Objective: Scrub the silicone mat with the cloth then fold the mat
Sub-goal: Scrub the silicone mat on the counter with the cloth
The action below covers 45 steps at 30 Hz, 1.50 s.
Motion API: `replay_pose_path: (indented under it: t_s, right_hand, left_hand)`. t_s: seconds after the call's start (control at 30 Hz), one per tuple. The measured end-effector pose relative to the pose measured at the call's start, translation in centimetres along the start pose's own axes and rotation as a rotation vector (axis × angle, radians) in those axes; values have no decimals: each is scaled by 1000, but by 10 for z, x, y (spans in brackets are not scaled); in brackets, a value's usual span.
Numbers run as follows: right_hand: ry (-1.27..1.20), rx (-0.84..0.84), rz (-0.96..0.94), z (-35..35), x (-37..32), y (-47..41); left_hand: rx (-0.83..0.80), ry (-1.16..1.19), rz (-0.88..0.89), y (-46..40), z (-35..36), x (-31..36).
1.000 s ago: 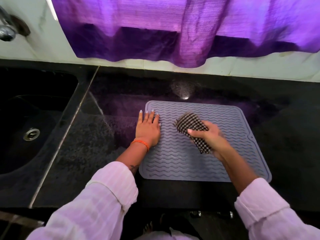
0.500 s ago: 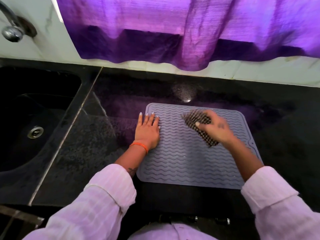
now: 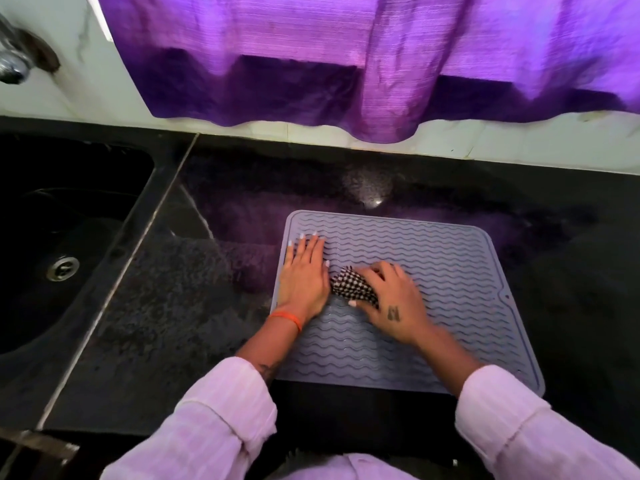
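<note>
A grey silicone mat (image 3: 450,271) with wavy ridges lies flat on the black stone counter. My left hand (image 3: 303,275) rests flat on the mat's left edge with straight fingers, an orange band on the wrist. Just to its right, my right hand (image 3: 391,299) grips a bunched black-and-white checked cloth (image 3: 349,287) and presses it on the mat. The cloth nearly touches my left hand. Most of the cloth is hidden under my right fingers.
A black sink (image 3: 62,244) with a metal drain (image 3: 62,268) is set into the counter at the left, a tap (image 3: 14,60) above it. A purple curtain (image 3: 346,57) hangs over the white tiled wall behind. Bare black counter (image 3: 571,271) lies to the mat's right.
My right hand has dragged the cloth from the mat's far middle toward me and left, ending beside my left hand. My left hand has stayed flat on the mat's left edge.
</note>
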State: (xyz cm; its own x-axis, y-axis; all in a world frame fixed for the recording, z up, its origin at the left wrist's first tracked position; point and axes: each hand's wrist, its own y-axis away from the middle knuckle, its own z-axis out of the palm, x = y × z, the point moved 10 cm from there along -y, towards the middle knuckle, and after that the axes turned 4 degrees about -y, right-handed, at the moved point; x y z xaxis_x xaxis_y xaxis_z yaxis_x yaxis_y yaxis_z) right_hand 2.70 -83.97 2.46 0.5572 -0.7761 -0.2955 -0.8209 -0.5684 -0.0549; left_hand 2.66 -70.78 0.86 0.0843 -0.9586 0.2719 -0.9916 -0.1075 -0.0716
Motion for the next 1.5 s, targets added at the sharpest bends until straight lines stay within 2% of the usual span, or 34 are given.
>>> replay_pose_path:
  t_s: [0.13, 0.2, 0.37, 0.53, 0.63, 0.67, 0.77, 0.83, 0.9, 0.97, 1.03, 1.1, 1.17, 1.27, 1.37, 1.43, 1.5]
  right_hand:
    - [-218, -58, 0, -15, 14, -23]
    - [-273, 26, 37, -26, 20, -34]
    - [70, 65, -79, 3, 4, -27]
    - [53, 89, -182, 1, 7, -36]
    - [-119, -22, -161, -5, 12, -60]
    - [-155, -3, -143, -11, 15, -66]
    - [46, 115, -152, -14, 12, -65]
    - [150, 111, -160, -2, 11, -59]
    - [131, 44, -196, 2, 14, -67]
    - [12, -27, -206, -3, 18, -84]
    - [-62, 39, -205, -13, 20, -96]
    - [38, 104, -163, -11, 19, -97]
    - [142, 83, -130, 1, 15, -90]
    - [146, -11, -124, 7, 23, -98]
    - [-80, -184, -122, 6, 35, -126]
    - [-169, -129, -82, -6, 41, -137]
    - [26, -19, -35, -6, 44, -129]
  left_hand:
    - [30, 48, -22, -1, -3, -2]
    - [40, 52, -25, -2, -4, -2]
    - [19, 76, -27, -1, -4, -3]
    - [15, 87, -19, 0, -4, -2]
    - [36, 79, -16, -2, -2, -3]
    - [41, 72, -17, -2, -2, -4]
    - [48, 66, -18, -3, -1, -4]
    - [46, 70, -19, -3, -1, -3]
    - [45, 68, -17, -3, -2, -3]
    - [38, 63, -22, -3, -2, -3]
    - [42, 52, -24, -2, -2, -3]
    - [53, 49, -22, -3, -2, -3]
    - [51, 46, -18, -3, -1, -3]
    - [48, 58, -27, -4, -1, -4]
    - [43, 59, -22, -3, -1, -4]
    - [36, 76, -25, -3, -2, -4]
    - [36, 92, -36, -3, -2, -4]
